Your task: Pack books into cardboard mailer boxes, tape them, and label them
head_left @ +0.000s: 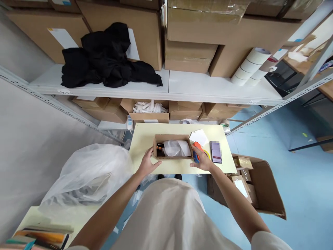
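A small open cardboard box (173, 158) sits on the pale yellow table (140, 133). Inside it lies an item in translucent white wrapping (177, 148), with a dark piece with orange marks (160, 147) at its left. My left hand (148, 163) grips the box's left end, thumb along the near side. At the right end my right hand (203, 159) holds the box with its fingers against the wall. Partly hidden behind that hand is an orange and blue tape dispenser (198, 146). White cards (199, 136) and a phone (216, 152) lie beyond and to the right.
Shelves (192, 86) with cardboard boxes, black cloth (104, 59) and stacked rolls (249, 67) rise behind the table. A large plastic bag (88, 173) bulges at left. On the floor at right stands a big open carton (270, 187) holding smaller boxes.
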Motion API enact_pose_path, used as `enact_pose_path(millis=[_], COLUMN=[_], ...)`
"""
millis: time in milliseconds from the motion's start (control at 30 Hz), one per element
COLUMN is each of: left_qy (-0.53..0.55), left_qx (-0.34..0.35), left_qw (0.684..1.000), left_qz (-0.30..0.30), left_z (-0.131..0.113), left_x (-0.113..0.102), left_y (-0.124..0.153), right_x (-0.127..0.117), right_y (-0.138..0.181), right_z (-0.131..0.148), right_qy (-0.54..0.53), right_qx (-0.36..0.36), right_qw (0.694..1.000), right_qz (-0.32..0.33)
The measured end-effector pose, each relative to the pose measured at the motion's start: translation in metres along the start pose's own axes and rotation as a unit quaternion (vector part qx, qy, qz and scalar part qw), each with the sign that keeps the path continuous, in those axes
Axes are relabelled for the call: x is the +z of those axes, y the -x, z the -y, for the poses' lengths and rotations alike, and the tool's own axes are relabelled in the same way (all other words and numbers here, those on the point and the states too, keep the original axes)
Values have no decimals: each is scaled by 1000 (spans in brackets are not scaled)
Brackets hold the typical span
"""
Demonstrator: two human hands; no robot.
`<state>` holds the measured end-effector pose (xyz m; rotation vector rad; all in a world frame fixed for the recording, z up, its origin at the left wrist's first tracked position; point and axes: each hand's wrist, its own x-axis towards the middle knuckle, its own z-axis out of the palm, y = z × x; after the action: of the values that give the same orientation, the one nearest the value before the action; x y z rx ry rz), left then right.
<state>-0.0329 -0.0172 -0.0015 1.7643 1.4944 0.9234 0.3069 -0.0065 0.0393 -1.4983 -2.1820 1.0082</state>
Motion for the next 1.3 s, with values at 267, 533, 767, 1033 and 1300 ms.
enact_pose_path(millis=[267,533,767,1033,1300], left_qy=[-152,-172,-105,-5,-65], left_qx=[89,130,17,-90,-19], left_qw=[979,963,994,996,995], left_qz=[106,164,2,-23,78], left_z=[-4,-5,3,22,17], left_x=[-3,-13,16,32,13], left_y=[-13,-40,-53,-50,-54], right_x=[13,-3,11,11,19], right_y=[-19,-50,-70,-84,-60], right_z=[9,15,1,0,-2], right_qy=[136,184,120,93,172], right_qx=[-62,-76,44,58,-34], right_qw=[986,969,991,994,984], right_qz=[78,143,-33,-17,31])
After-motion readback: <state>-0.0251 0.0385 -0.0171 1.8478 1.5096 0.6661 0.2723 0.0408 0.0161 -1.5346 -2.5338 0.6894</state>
